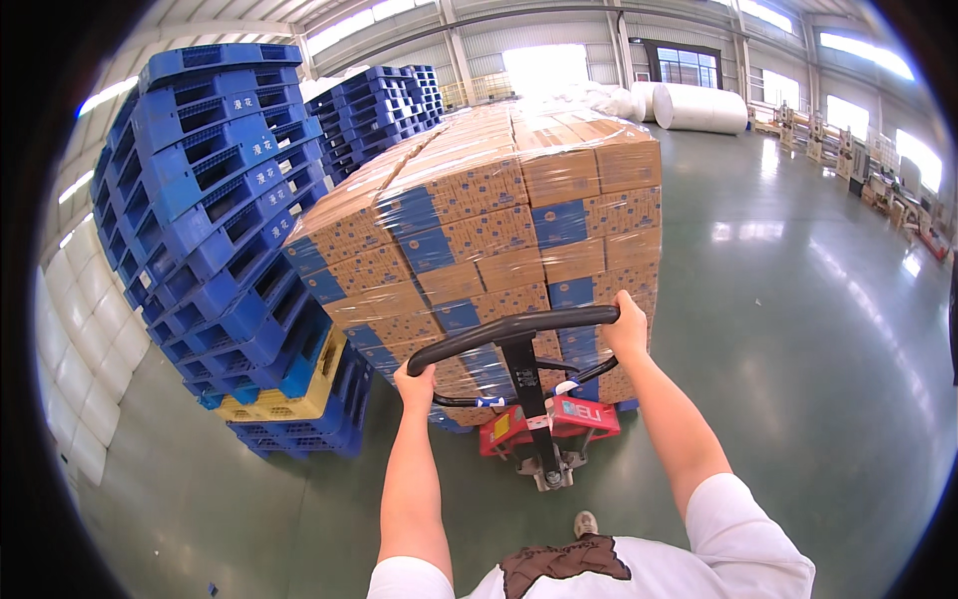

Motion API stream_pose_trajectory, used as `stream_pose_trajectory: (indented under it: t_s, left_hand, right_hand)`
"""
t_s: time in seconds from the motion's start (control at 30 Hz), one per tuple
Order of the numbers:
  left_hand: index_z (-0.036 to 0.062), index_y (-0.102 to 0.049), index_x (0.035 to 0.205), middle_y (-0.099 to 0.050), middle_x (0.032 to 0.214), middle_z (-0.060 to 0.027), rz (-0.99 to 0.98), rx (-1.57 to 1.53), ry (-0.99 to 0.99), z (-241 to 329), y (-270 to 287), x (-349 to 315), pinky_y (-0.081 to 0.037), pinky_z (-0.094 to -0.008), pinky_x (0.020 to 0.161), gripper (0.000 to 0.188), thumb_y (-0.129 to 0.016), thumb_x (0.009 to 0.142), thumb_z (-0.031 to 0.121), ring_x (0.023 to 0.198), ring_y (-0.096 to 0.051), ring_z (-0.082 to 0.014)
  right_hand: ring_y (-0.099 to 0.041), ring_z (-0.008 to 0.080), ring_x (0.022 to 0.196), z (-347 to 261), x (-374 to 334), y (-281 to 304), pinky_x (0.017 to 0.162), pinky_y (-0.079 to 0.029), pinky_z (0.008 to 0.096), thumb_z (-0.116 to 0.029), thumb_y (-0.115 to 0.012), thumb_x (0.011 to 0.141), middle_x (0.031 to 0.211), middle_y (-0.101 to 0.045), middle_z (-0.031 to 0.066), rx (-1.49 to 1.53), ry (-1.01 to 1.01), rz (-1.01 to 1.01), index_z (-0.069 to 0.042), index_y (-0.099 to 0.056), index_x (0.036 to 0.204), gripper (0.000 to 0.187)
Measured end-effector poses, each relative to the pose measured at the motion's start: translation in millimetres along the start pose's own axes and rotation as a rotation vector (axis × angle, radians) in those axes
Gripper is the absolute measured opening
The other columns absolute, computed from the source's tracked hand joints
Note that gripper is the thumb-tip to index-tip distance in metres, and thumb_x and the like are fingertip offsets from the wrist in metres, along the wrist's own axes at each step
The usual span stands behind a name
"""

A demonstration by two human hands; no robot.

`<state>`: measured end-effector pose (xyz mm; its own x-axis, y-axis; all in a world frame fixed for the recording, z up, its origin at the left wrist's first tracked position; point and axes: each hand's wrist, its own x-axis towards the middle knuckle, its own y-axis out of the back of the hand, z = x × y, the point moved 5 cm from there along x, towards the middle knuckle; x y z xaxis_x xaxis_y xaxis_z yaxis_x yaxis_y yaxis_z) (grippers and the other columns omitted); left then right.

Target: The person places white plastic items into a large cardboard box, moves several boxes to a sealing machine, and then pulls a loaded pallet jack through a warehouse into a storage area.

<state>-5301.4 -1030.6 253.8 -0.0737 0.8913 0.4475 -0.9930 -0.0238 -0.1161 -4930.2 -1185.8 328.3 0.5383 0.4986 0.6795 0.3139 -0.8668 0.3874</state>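
Both arms reach forward to the black handle (509, 327) of a pallet jack. My left hand (414, 385) is wrapped round the handle's left end, and my right hand (628, 324) grips its right end, a little farther forward. Below the handle, the jack's red body (574, 416) and black shaft (540, 439) show. A tall stack of brown and blue cardboard boxes (464, 235), wrapped in clear film, stands right in front of the jack. Only a bit of blue pallet shows under the boxes.
Close on the left rises a leaning stack of blue pallets (215, 215) with one yellow pallet (284, 394) low in it. More blue pallets (374, 110) stand behind. White bundles (85, 329) line the left side. Large white rolls (699, 107) lie far back; machinery (858, 160) runs along the right.
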Motion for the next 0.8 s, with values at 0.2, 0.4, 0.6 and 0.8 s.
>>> stream_pose_trajectory:
  t_s: [0.2,0.4,0.6,0.8]
  left_hand:
    - [-0.0012,-0.062,0.079,-0.051,0.053,-0.0006,-0.011,0.029,0.007,-13.6,15.5,18.0,-0.035,-0.0251,0.041,0.003,-0.062,0.076,-0.001,0.044,-0.048,-0.0082]
    - [-0.0008,-0.062,0.079,-0.053,0.058,0.0002,-0.048,-0.008,0.066,-26.7,27.3,34.1,-0.037,-0.0251,0.043,0.005,-0.065,0.074,0.0,0.048,-0.049,-0.0078]
    - [-0.0018,-0.066,0.082,-0.061,0.069,-0.0021,-0.095,-0.001,0.0,-57.6,31.8,63.6,-0.045,-0.0274,0.063,0.012,-0.067,0.071,0.003,0.066,-0.055,-0.0093]
    - [-0.0027,-0.064,0.083,-0.062,0.072,-0.0034,-0.173,-0.009,-0.013,-77.8,30.2,90.5,-0.045,-0.0269,0.064,0.014,-0.068,0.071,0.004,0.067,-0.056,-0.0104]
  right_hand:
    - [-0.056,0.0387,0.08,-17.7,-10.0,-11.0,0.067,-0.043,0.0449,-0.001,-0.059,0.069,0.077,-0.058,0.0161,-0.039,0.003,0.011,-0.006,-0.046,0.079,0.017]
    - [-0.056,0.0398,0.08,-22.3,-18.6,-31.5,0.067,-0.044,0.0433,0.0,-0.061,0.065,0.076,-0.058,0.0176,-0.043,-0.039,0.064,-0.005,-0.047,0.078,0.02]
    - [-0.055,0.0416,0.076,-38.6,-25.3,-39.6,0.064,-0.044,0.042,0.002,-0.058,0.068,0.072,-0.057,0.0195,-0.066,-0.052,0.184,-0.004,-0.048,0.078,0.015]
    - [-0.054,0.0403,0.072,-44.5,-27.1,-62.9,0.063,-0.044,0.0397,0.003,-0.058,0.068,0.071,-0.056,0.0182,-0.136,-0.077,0.25,-0.004,-0.047,0.077,0.016]
